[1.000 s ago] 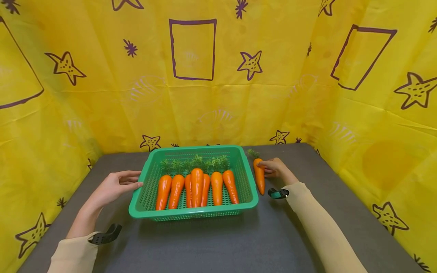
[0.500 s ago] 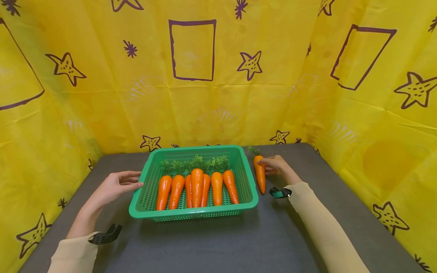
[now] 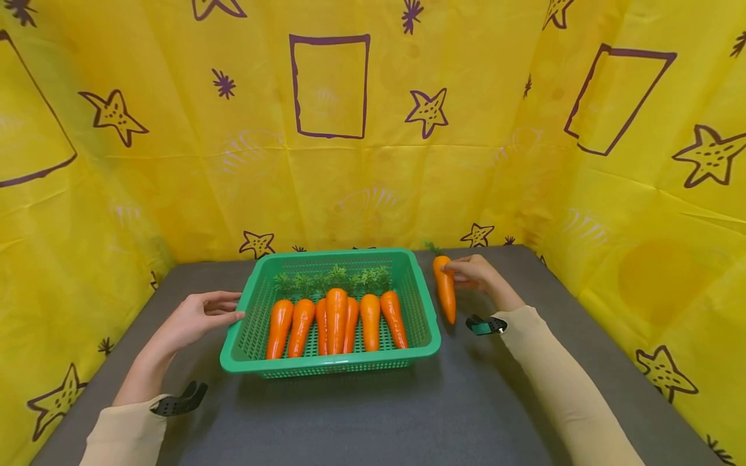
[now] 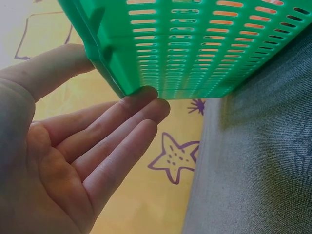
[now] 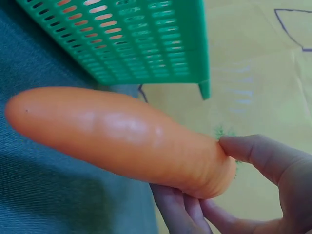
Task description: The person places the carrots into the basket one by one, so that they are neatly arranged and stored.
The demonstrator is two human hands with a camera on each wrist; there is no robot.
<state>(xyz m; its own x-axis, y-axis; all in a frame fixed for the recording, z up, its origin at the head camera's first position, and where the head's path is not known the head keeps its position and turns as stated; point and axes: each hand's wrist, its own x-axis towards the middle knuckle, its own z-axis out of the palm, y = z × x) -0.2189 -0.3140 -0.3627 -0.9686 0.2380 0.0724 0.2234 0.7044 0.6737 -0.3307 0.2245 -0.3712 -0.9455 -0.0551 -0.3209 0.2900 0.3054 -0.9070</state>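
Observation:
My right hand (image 3: 479, 273) pinches an orange carrot (image 3: 445, 291) near its thick leafy end, just right of the green basket (image 3: 332, 364). In the right wrist view the carrot (image 5: 112, 134) lies across the picture, thumb on one side and fingers on the other, with its tip over the table. Several carrots (image 3: 336, 320) lie side by side inside the basket, their green tops toward the far wall. At the basket's left side, my left hand (image 3: 195, 317) touches the rim with its thumb. The left wrist view shows its other fingers (image 4: 117, 151) extended beside the perforated wall (image 4: 195, 58).
A dark grey cloth-covered table (image 3: 350, 421) lies beneath everything. Yellow curtains (image 3: 373, 181) with purple star drawings enclose the back and both sides. Each wrist wears a black band (image 3: 180, 400).
My right hand has lifted the carrot slightly and shifted it a little away from me, its tip rising from the table. The left hand and the basket have stayed put.

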